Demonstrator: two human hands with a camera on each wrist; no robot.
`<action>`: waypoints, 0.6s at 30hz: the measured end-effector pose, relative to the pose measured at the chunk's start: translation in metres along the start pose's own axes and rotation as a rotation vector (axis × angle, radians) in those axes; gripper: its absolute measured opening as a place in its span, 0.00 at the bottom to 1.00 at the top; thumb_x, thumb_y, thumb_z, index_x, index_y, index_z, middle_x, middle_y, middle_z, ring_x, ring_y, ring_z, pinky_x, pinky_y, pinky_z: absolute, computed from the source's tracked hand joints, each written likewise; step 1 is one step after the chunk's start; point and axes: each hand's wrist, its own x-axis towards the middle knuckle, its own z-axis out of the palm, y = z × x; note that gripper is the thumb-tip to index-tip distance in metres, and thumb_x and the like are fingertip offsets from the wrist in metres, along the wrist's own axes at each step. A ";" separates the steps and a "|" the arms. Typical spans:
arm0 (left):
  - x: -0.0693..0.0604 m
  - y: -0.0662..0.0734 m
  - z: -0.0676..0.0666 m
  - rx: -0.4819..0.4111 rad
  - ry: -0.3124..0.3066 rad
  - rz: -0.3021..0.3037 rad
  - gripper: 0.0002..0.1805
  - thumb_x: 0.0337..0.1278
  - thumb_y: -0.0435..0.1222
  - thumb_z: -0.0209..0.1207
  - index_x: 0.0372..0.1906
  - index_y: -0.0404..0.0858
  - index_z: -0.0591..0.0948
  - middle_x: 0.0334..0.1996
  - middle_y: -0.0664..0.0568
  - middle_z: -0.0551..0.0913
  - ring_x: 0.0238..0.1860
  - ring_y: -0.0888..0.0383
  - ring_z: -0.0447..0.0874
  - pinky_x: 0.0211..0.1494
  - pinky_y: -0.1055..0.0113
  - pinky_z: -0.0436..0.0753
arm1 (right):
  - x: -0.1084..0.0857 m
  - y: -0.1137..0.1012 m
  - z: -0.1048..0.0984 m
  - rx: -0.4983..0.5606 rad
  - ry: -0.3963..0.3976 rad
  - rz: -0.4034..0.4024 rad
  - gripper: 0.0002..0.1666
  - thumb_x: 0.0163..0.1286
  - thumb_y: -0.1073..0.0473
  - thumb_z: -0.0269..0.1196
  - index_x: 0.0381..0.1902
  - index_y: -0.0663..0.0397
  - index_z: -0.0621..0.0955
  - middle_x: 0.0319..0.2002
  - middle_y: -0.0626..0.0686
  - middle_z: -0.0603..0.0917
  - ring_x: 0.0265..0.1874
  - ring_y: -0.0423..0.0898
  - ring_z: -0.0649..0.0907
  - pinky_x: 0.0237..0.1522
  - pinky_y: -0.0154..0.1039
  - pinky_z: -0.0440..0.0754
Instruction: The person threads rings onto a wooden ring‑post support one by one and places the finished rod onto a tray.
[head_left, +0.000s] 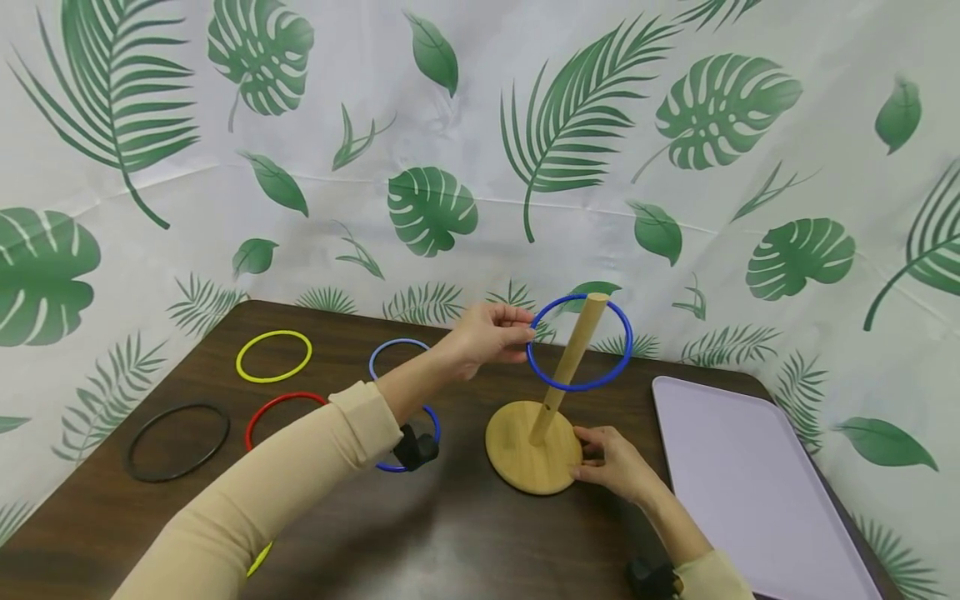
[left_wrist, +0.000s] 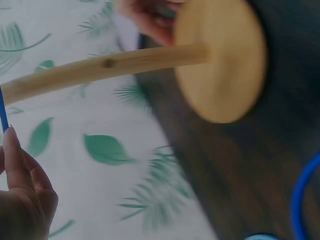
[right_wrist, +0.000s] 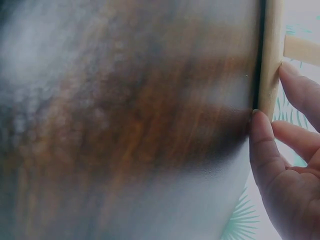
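My left hand [head_left: 487, 337] pinches a dark blue ring [head_left: 628, 354] by its left side. The ring is tilted at the upper end of a wooden post [head_left: 573, 350], which shows through it; its front edge crosses before the post and its far edge passes behind the tip, so it appears to encircle it. In the left wrist view, only a sliver of this ring [left_wrist: 4, 112] shows at the fingertips. The post stands on a round wooden base [head_left: 517, 458]. My right hand [head_left: 618, 467] holds the base's right edge between thumb and fingers, also seen close in the right wrist view.
Left on the dark table [head_left: 465, 533] lie a yellow ring [head_left: 273, 380], a black ring [head_left: 176, 477], a red ring [head_left: 288, 396], a light blue ring [head_left: 397, 341] and another dark blue ring [head_left: 437, 425]. My left sleeve partly covers another yellow piece [head_left: 258, 560]. A lilac tray [head_left: 750, 483] lies right.
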 end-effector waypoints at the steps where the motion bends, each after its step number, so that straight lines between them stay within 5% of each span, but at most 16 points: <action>1: 0.002 -0.006 -0.002 -0.001 0.003 -0.020 0.16 0.60 0.26 0.56 0.53 0.28 0.75 0.35 0.50 0.78 0.30 0.60 0.81 0.40 0.67 0.85 | 0.000 0.000 0.000 0.001 0.002 0.000 0.37 0.50 0.66 0.72 0.56 0.79 0.71 0.46 0.69 0.73 0.43 0.59 0.79 0.41 0.37 0.83; 11: 0.010 -0.073 -0.013 0.051 0.092 -0.151 0.14 0.58 0.25 0.57 0.50 0.28 0.77 0.33 0.49 0.78 0.32 0.59 0.82 0.40 0.65 0.86 | 0.001 0.005 0.002 0.071 -0.022 -0.039 0.38 0.52 0.68 0.71 0.57 0.83 0.68 0.46 0.72 0.70 0.43 0.61 0.79 0.41 0.39 0.84; 18: 0.011 -0.103 -0.017 0.095 0.152 -0.192 0.12 0.56 0.24 0.58 0.46 0.27 0.79 0.31 0.48 0.79 0.26 0.61 0.80 0.33 0.69 0.85 | 0.001 0.003 0.001 0.101 -0.027 -0.027 0.38 0.52 0.69 0.70 0.57 0.83 0.68 0.46 0.71 0.70 0.44 0.61 0.78 0.42 0.39 0.84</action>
